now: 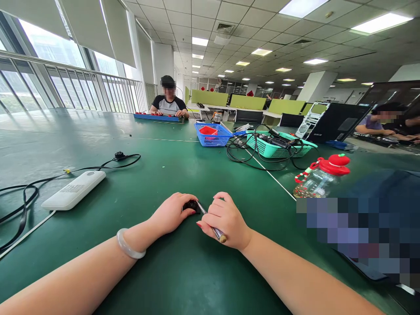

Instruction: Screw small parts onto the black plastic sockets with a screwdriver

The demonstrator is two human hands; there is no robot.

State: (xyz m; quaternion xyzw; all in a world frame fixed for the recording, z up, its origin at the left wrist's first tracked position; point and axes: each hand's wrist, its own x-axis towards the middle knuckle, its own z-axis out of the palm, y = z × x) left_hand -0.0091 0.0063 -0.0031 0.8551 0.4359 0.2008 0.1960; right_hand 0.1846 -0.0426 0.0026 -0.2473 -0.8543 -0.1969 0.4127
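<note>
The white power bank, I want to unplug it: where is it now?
In the head view the white power bank lies on the green table, left of the left hand, with black cables beside it.

Small black part (pixel 191 205): dark, compact, mostly hidden, shape hard to tell; sits on the green desk (pixel 183 271) near its front edge, pinned under the fingers of the left hand (pixel 171 214). Thin tool (pixel 212 226): slim metal shaft, dull brownish butt end poking out below the palm, lying tilted; gripped pen-style in the right hand (pixel 226 221), its tip at the black part, touching or nearly so. Both items sit between the two hands.
</note>
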